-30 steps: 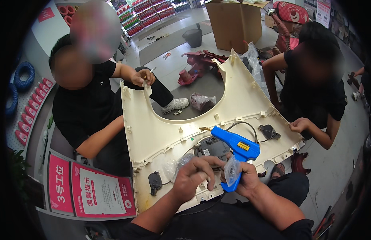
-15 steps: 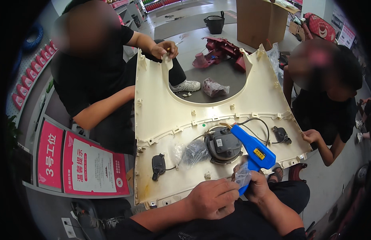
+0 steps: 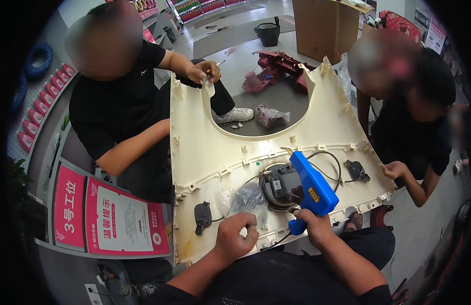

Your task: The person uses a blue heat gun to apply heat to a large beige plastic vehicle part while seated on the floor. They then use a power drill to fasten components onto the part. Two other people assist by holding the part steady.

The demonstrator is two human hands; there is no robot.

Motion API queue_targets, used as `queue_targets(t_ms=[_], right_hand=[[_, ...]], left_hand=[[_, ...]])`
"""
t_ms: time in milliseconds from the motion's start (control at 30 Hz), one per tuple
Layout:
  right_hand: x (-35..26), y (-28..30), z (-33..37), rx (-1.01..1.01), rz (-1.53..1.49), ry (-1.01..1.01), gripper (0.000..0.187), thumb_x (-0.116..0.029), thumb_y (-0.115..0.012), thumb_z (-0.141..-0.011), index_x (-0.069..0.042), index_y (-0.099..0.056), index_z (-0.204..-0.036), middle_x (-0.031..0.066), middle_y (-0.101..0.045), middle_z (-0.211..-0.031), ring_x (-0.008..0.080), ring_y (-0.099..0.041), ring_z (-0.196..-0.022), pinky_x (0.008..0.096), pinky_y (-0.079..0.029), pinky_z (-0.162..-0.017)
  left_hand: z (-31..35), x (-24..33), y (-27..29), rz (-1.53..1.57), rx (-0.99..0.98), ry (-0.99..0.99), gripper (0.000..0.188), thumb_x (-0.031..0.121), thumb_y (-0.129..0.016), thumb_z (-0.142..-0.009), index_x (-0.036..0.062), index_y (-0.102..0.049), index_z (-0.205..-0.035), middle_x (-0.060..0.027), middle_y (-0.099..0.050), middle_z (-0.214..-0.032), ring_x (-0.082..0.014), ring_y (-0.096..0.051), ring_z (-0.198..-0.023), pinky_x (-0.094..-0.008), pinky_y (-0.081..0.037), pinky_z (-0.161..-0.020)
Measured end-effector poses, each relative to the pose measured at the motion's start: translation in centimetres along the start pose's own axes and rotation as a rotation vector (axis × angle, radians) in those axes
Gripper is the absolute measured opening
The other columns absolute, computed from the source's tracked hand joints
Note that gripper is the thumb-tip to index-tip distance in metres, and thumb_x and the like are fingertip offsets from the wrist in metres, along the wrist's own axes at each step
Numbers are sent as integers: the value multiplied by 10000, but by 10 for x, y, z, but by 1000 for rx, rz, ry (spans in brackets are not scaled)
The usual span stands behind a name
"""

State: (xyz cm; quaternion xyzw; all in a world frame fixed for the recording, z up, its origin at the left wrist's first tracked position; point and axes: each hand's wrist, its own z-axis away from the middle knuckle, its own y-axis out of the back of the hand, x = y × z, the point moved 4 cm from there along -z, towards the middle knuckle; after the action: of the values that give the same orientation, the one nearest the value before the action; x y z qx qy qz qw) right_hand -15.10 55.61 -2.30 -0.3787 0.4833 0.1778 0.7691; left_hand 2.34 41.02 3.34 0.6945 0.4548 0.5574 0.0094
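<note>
The person's right grip (image 3: 319, 226) is clamped around the handle of a blue gun-shaped tool (image 3: 315, 188), which is held above the lower right part of a cream panel (image 3: 205, 152), its pronged tip pointing up and away. The left grip (image 3: 237, 234) hangs over the panel's near edge with fingers curled and thumb close to them (whether anything sits inside cannot be told).

The panel lies with its clip-studded face up, a broad curved cut-out on the far side. On it, just left of the tool, is a dark rounded unit (image 3: 277, 187), and beside that a clear plastic bag (image 3: 245, 197). A small black part (image 3: 203, 217) sits toward the left edge, another black piece (image 3: 356, 172) toward the right. One co-worker's hand (image 3: 394, 170) touches the right edge; another's hand (image 3: 204, 71) is at the far left corner.
</note>
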Motion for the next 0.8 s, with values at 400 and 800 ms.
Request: queue_targets(t_ms=[400,800], right_hand=[[-32,-19,20,-121,42,-63,524,-77,-799,-878,-44,-505,-1309,89,-683,-1093,181,-667,-1021,350,-555,-903],[-38,-23,30,-149,-11,91,435,-85,-771,-927,-23,-521,-1279,58,-648,-1032,136,-645,-943,287,-547,-810]], left_hand=[[-2,12,-19,1095,63,859,82,91,-502,-1000,36,-558,-1022,-113,-615,-983,-208,-623,-784,-385,-540,-709],[-29,45,-47,527,-75,395,86,82,-629,-1007,6,-593,-1020,-35,-636,-881,-78,-595,-728,-240,-510,-643]])
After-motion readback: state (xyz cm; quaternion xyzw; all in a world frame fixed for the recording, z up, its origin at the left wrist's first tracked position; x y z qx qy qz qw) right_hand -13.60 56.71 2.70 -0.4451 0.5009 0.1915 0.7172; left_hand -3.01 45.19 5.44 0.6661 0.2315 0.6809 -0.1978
